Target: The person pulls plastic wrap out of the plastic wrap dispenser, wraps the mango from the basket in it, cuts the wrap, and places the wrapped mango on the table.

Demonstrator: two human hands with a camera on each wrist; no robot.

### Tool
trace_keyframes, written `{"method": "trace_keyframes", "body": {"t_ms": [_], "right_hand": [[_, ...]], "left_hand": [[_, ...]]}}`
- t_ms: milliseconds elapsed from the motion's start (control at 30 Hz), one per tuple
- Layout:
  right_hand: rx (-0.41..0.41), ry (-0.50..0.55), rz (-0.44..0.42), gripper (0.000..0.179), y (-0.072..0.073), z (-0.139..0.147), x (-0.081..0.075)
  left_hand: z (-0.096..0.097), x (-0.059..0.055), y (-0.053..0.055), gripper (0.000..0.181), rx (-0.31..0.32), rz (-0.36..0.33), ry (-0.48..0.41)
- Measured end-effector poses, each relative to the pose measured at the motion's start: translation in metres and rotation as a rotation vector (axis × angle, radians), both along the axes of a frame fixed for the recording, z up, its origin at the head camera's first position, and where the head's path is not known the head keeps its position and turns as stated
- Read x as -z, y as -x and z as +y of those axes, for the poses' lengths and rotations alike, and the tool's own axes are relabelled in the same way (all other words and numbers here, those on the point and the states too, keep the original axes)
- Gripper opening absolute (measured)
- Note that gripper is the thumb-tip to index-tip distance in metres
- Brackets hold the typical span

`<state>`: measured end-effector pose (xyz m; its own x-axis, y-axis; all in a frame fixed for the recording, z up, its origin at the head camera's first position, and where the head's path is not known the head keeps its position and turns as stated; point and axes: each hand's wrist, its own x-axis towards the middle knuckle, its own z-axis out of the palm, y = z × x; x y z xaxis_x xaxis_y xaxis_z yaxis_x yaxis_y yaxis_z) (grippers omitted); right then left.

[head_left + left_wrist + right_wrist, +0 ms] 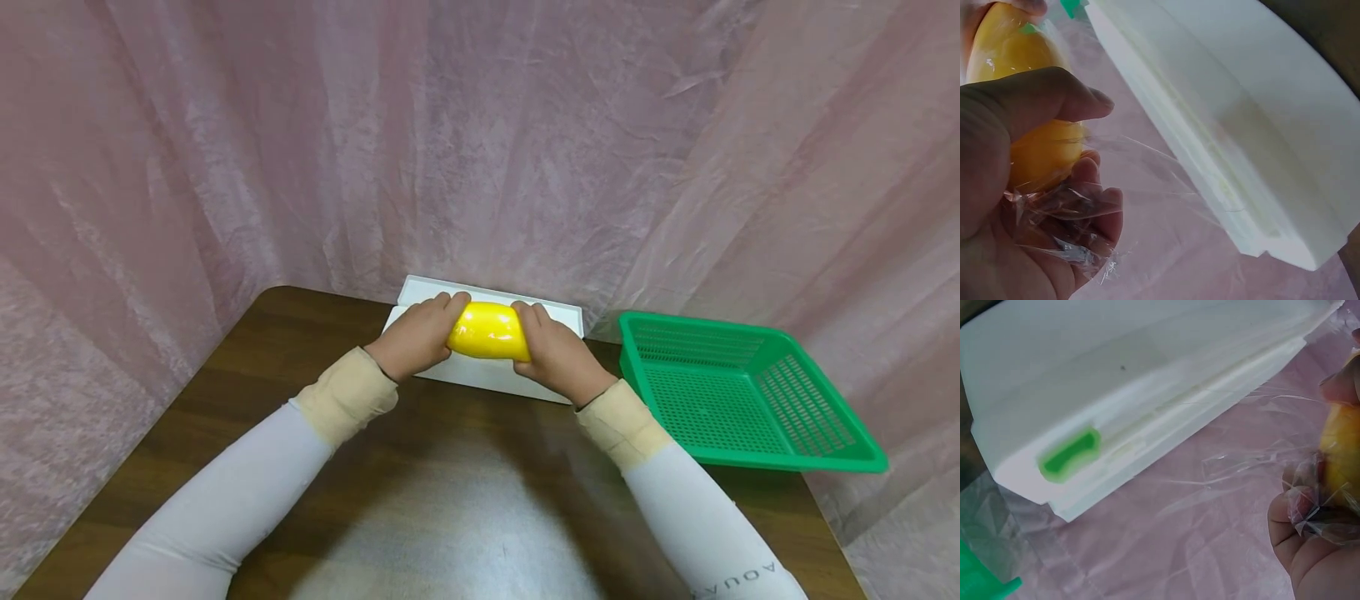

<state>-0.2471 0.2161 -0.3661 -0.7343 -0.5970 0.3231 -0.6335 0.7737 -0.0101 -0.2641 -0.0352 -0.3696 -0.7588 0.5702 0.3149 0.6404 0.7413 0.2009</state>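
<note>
Both hands grip a smooth, oval, fruit-like yellow object [489, 331] from its two ends, over a long white box [495, 377] at the table's back edge. My left hand [422, 337] curls round its left end, and my right hand [558, 354] has the right end. Clear plastic film [1141, 156] covers the object, bunches at the fingers and trails toward the white box. In the right wrist view a green piece [1071, 455] sits on the box near one end. The fingers hide both ends of the object.
A green perforated plastic basket [765, 458] stands at the right, its rim reaching past the table's right edge. The brown wooden table [420, 517] lies in front of a hanging pink curtain [480, 150].
</note>
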Motion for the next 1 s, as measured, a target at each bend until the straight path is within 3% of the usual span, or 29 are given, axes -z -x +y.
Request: {"method": "trace_keyframes", "body": {"t_ms": [500,1000], "right_hand": [[-0.005,-0.024,0.041,0.079,0.006,0.001,-0.013],[-0.004,-0.038,0.022,0.077,0.007,0.002,-0.028]], "left_hand": [[0.001,-0.016,0.003,0.067,-0.053,0.033,0.055],[0.0,-0.027,0.005,0.066,-0.045,0.025,0.018]]}}
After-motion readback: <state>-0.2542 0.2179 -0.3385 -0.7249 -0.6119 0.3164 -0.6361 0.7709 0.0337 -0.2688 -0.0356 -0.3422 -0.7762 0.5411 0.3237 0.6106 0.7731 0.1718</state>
